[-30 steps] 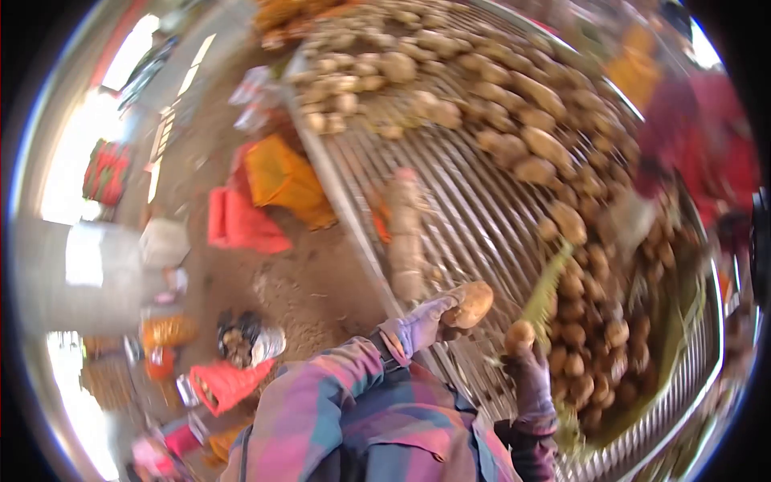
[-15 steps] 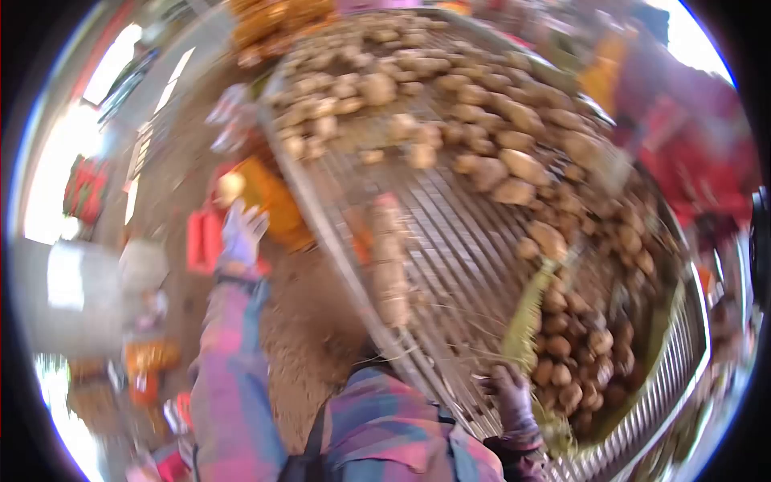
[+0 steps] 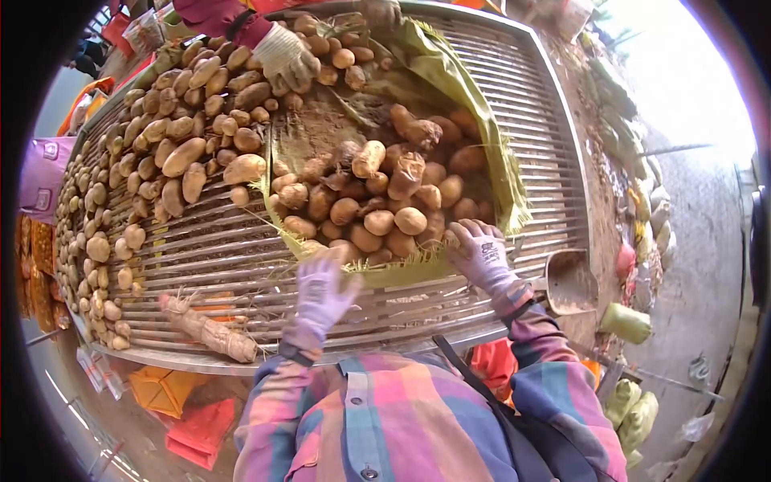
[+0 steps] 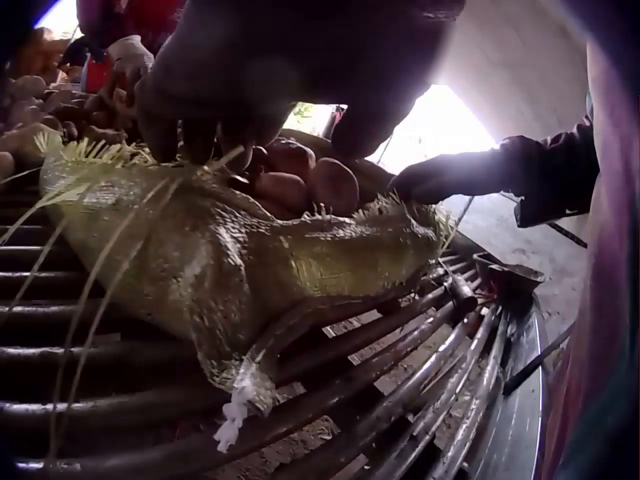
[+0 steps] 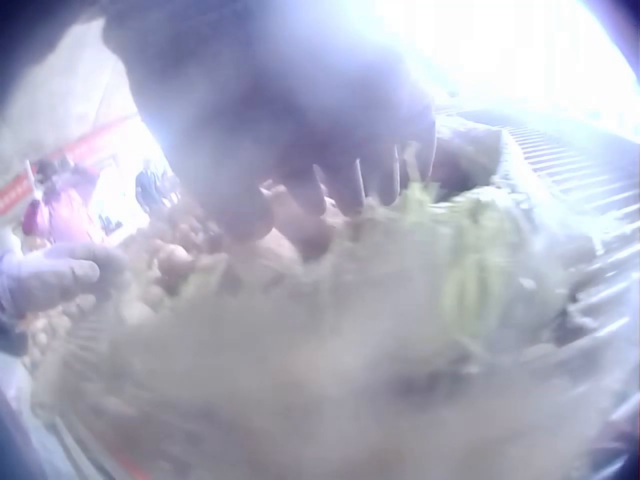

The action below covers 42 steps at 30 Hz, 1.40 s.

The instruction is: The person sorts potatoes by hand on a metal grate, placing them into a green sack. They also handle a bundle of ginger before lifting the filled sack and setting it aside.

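A yellow-green woven sack [image 3: 401, 273] with a frayed edge lies spread open on the slatted metal table, heaped with potatoes [image 3: 365, 241]. My gloved left hand [image 3: 321, 297] is at the sack's near left edge, fingertips over the rim and thumb apart from them. In the left wrist view its dark fingers [image 4: 200, 140] hang over the frayed rim. At the near right corner my gloved right hand [image 3: 482, 255] grips the rim, fingers bent over it towards the potatoes. The right wrist view is hazy, with the sack [image 5: 330, 340] below that hand.
Many loose potatoes [image 3: 185, 153] cover the table's left side. Another person's gloved hand [image 3: 287, 58] reaches in at the far side. A tied roll [image 3: 209, 325] lies by the near left edge, a metal scoop [image 3: 570, 281] at the right. Orange and red bags [image 3: 202, 434] lie on the floor.
Both hands held a potato; the left swung out to the left with its potato, and the right let its own go. Both are now at the sack's near edge. The view has turned right.
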Each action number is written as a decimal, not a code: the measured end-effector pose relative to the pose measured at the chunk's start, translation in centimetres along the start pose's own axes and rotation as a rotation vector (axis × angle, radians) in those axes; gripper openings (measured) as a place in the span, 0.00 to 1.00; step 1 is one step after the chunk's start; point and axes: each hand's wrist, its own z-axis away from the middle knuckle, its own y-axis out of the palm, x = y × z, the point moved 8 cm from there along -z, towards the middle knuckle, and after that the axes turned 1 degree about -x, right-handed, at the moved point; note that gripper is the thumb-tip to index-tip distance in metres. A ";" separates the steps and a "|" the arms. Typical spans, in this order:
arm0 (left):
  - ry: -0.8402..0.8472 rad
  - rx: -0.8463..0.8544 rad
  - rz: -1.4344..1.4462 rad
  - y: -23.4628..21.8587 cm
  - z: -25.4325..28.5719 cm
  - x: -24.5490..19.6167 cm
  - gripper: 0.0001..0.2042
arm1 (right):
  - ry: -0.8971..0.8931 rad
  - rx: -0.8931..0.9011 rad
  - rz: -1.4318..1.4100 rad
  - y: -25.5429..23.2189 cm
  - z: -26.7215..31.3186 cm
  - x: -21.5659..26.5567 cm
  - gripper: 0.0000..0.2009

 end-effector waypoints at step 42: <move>-0.488 -0.170 -0.200 0.8 4.8 9.1 0.33 | 0.892 0.235 -1.465 14.3 1.1 7.7 0.39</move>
